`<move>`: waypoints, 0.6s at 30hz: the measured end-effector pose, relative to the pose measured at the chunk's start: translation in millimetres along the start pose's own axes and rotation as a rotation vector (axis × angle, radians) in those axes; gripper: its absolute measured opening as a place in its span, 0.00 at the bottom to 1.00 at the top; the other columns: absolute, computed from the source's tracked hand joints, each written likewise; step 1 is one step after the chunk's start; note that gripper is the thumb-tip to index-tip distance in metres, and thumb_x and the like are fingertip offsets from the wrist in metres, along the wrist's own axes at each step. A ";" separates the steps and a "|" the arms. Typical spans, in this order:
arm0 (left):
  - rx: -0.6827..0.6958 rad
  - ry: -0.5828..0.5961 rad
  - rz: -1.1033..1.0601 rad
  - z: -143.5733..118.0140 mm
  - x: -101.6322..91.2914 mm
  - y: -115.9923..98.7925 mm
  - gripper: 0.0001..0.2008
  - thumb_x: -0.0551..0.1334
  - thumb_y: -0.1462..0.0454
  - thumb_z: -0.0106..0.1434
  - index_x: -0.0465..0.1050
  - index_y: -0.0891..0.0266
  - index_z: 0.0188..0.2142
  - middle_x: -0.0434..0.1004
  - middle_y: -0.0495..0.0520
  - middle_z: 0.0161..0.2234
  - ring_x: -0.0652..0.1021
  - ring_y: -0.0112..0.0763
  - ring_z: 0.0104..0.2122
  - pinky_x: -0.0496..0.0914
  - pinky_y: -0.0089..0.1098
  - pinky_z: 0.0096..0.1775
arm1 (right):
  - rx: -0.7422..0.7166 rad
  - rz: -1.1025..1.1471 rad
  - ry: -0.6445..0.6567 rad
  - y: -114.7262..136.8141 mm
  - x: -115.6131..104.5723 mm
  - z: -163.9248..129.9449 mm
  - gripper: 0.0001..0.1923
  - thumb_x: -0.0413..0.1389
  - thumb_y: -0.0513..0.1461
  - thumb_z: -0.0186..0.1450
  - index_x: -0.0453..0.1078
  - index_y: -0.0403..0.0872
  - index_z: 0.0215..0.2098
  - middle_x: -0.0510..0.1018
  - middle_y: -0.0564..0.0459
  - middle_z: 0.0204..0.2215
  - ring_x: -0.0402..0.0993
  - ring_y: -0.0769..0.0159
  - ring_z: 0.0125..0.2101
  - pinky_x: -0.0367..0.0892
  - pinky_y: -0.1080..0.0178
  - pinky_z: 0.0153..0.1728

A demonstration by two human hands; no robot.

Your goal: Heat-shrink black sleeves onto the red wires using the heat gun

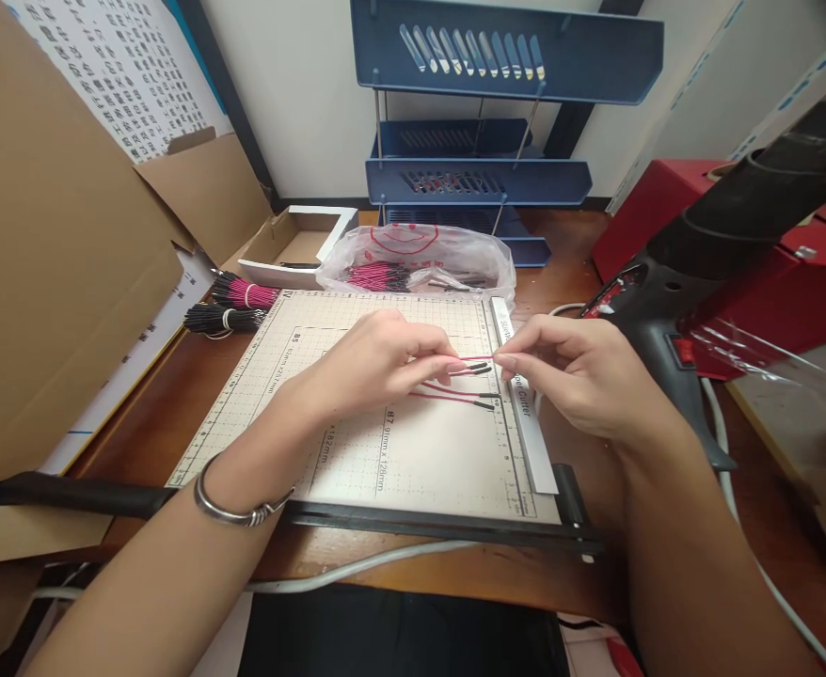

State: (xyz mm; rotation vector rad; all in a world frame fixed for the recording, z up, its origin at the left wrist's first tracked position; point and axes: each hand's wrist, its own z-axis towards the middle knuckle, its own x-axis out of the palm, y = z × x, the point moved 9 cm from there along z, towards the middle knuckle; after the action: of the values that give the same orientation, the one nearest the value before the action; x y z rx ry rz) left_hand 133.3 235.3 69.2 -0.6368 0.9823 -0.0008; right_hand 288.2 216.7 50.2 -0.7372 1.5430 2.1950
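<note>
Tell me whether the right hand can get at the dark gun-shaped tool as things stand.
Probably yes: the right hand looks close to the dark gun-shaped tool, with nothing visible between them. It pinches a red wire, though, so would likely need to release that first.

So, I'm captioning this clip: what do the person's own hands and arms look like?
The left hand and right hand are ungloved, with no sleeves in view. A silvery bangle with coiled detailing circles the left forearm.

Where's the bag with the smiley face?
In the head view, the plastic bag sits above centre, behind the paper cutter and right of the open box.
</note>
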 end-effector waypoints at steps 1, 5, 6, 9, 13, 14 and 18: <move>0.004 0.002 -0.006 -0.1 -0.2 -0.4 0.10 0.63 0.63 0.71 0.82 0.62 0.36 0.84 0.49 0.28 0.77 0.26 0.27 0.65 0.28 0.34 | 0.002 0.003 0.004 -0.3 0.6 -0.1 0.10 0.61 0.44 0.66 0.77 0.47 0.31 0.78 0.56 0.24 0.69 0.72 0.24 0.61 0.66 0.24; -0.006 0.019 -0.032 -0.9 0.3 0.1 0.07 0.64 0.65 0.70 0.82 0.62 0.37 0.85 0.49 0.30 0.79 0.26 0.28 0.67 0.27 0.35 | 0.004 0.008 0.013 -1.1 1.5 -0.8 0.10 0.61 0.44 0.66 0.77 0.47 0.31 0.78 0.56 0.24 0.69 0.73 0.24 0.60 0.67 0.24; -0.009 0.020 -0.034 -1.1 0.3 0.3 0.07 0.64 0.66 0.70 0.83 0.62 0.38 0.85 0.49 0.31 0.80 0.26 0.28 0.67 0.27 0.35 | 0.004 0.013 0.012 -1.4 1.1 -1.0 0.10 0.61 0.44 0.66 0.77 0.47 0.31 0.78 0.56 0.24 0.69 0.73 0.24 0.60 0.67 0.24; -0.006 0.024 -0.034 -1.7 0.4 0.5 0.06 0.64 0.66 0.70 0.83 0.63 0.39 0.86 0.49 0.32 0.80 0.26 0.29 0.67 0.26 0.35 | 0.013 0.024 0.003 -3.0 -1.2 -1.6 0.10 0.62 0.44 0.66 0.77 0.47 0.32 0.78 0.55 0.25 0.70 0.72 0.24 0.60 0.67 0.24; -0.024 0.043 -0.052 -2.5 1.5 2.3 0.07 0.64 0.67 0.70 0.83 0.64 0.41 0.86 0.49 0.33 0.81 0.25 0.29 0.68 0.25 0.35 | 0.039 0.038 0.007 -6.2 -1.8 -1.7 0.10 0.62 0.44 0.66 0.77 0.46 0.31 0.79 0.54 0.25 0.71 0.71 0.25 0.60 0.67 0.24; -0.030 0.047 -0.052 -2.6 1.9 2.6 0.07 0.64 0.67 0.70 0.83 0.64 0.41 0.86 0.49 0.33 0.81 0.25 0.29 0.68 0.25 0.35 | 0.041 0.041 0.014 -6.4 -1.1 -1.7 0.10 0.62 0.44 0.66 0.77 0.46 0.31 0.79 0.54 0.25 0.71 0.71 0.24 0.60 0.67 0.24; -0.045 0.055 -0.054 -2.6 3.0 3.1 0.07 0.64 0.67 0.70 0.83 0.64 0.40 0.86 0.49 0.32 0.81 0.25 0.28 0.68 0.25 0.34 | 0.032 0.036 0.023 -6.1 0.0 -1.8 0.10 0.62 0.44 0.66 0.77 0.46 0.31 0.79 0.54 0.25 0.71 0.72 0.25 0.61 0.66 0.24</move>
State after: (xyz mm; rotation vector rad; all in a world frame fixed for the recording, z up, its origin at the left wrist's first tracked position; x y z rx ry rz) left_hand 132.2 235.7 64.3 -0.7077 1.0203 -0.0443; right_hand 292.0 217.1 45.2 -0.7322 1.6109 2.1892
